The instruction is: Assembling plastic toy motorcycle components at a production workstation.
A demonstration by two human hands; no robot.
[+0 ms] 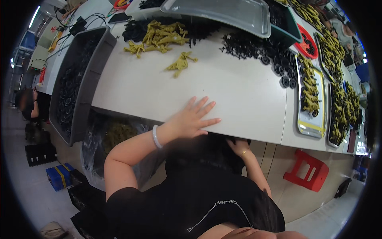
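My left hand [195, 119] lies over the front edge of the white table [238, 95], fingers spread, holding nothing. Down by my lap, just below the table edge, is my right hand [238, 147]; its fingers are hidden against dark clothing. Beyond my left hand, a loose olive-yellow moulded piece [182, 64] rests on the tabletop. Behind it is a heap of similar olive-yellow pieces [163, 35]. Small black parts [242, 44] are spread at the back, with black wheels [283, 65] to their right.
A long grey bin [85, 75] of black round parts stands on the left. A metal tray [223, 14] sits at the back. On the right, a white tray [309, 126] holds rows of yellow-and-black assemblies. A red stool [306, 170] and a plastic-lined bag [93, 159] are below the table.
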